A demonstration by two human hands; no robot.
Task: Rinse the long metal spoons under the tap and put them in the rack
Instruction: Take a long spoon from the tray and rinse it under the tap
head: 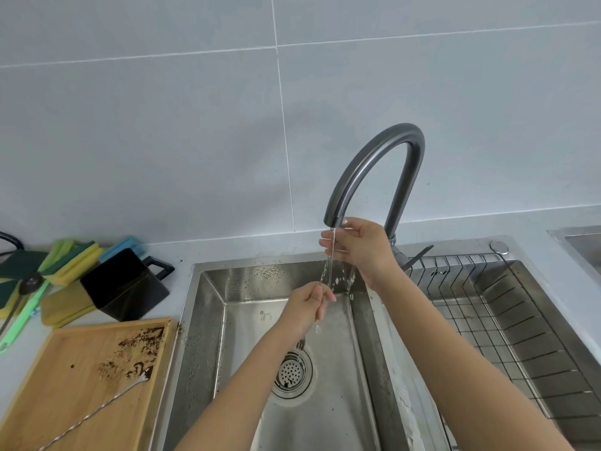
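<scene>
Water runs from the curved grey tap (374,151) into the steel sink (338,411). A thin long metal spoon stands almost upright in the stream, its lower end (301,342) poking out below my left hand (309,307). That hand pinches the shaft. My right hand (361,249) sits just under the spout with its fingers closed around the spoon's upper part. A second long twisted spoon (94,413) lies on the wooden board (65,385) at the left. The wire rack (507,323) sits in the right basin with nothing visible in it.
Brown crumbs (140,346) are smeared on the board's far right corner. Behind the board stand a black square cup (125,284), stacked yellow and green sponges (74,258) and a green-handled brush (22,320). A drain strainer (291,374) sits in the sink floor.
</scene>
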